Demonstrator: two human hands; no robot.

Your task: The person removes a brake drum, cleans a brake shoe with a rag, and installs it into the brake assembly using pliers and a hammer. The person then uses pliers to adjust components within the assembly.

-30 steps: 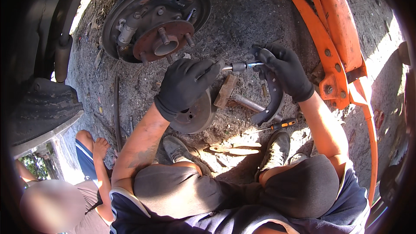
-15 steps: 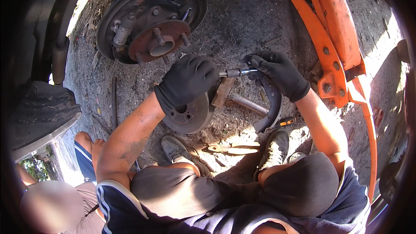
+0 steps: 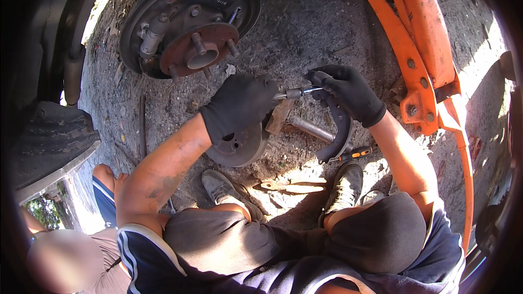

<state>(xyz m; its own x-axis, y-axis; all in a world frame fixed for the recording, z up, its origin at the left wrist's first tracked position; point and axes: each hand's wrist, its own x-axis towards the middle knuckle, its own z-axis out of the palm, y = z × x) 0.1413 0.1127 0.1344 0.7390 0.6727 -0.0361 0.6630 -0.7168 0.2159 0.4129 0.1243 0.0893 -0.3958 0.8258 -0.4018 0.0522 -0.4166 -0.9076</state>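
Observation:
Both my hands wear black gloves. My left hand (image 3: 242, 102) is closed round one end of a metal rod with a coil spring (image 3: 295, 93) on it. The rod's far end runs to my right hand (image 3: 351, 93), whose fingers pinch the top of a curved dark brake shoe (image 3: 343, 130). Glove and fingers hide where rod and shoe meet. The shoe hangs below my right hand, its lower tip above the ground. Below my left hand a brake drum (image 3: 239, 149) lies on the ground, partly covered by the glove.
Ahead on the left is a wheel hub (image 3: 188, 57) with studs and backing plate (image 3: 250, 0). An orange jack (image 3: 422, 49) stands at right. A rusty block (image 3: 279, 117), metal bar (image 3: 313, 129), orange-black screwdriver (image 3: 359, 153) and pliers (image 3: 291, 186) lie near my shoes. Another person (image 3: 103, 250) sits lower left.
My left hand has shifted slightly right and down. The brake shoe's lower end has swung a little left and up, uncovering more of the screwdriver.

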